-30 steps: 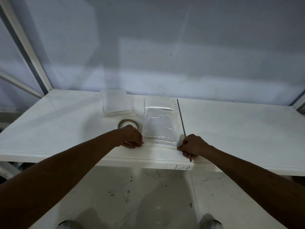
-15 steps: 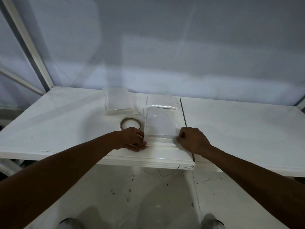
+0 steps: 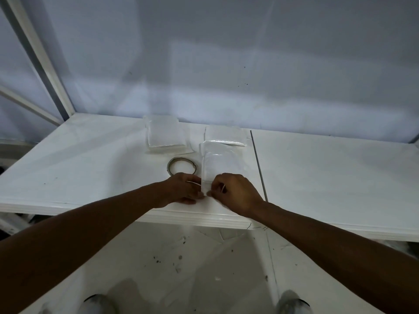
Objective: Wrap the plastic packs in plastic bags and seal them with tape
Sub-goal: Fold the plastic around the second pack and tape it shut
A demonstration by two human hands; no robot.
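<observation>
1. I see the bag (image 3: 221, 148) lying flat on the table (image 3: 90, 168), straight ahead of me and near the front edge. The pack (image 3: 220, 171) shows through it as a paler block
2. My left hand (image 3: 183, 189) has its fingers curled and pinches the bag's near left corner. I judge that it anchors the thin film there so nothing slides
3. My right hand (image 3: 233, 191) is curled too and pinches the near edge just beside the left, so the fingertips almost meet. Hands this close read to me as gathering or folding the loose end over the pack. I cannot tell whether a strip of tape is between the fingers
4. The tape roll (image 3: 182, 169) lies flat just beyond my left hand, beside the bag's left side. I cannot tell if they touch. I think it is parked there so one hand can reach it while the other holds the fold
5. The left pile (image 3: 165, 135) of clear packets sits beyond the tape, and the right pile (image 3: 224, 135) sits just past the bag's far end, beside the dark seam (image 3: 257, 159) in the table. Both are out of the working spot, and I cannot tell which are already wrapped
6. My judgement is that this bag is not yet sealed, and the springy film could unfold if either pinch loosens
</observation>
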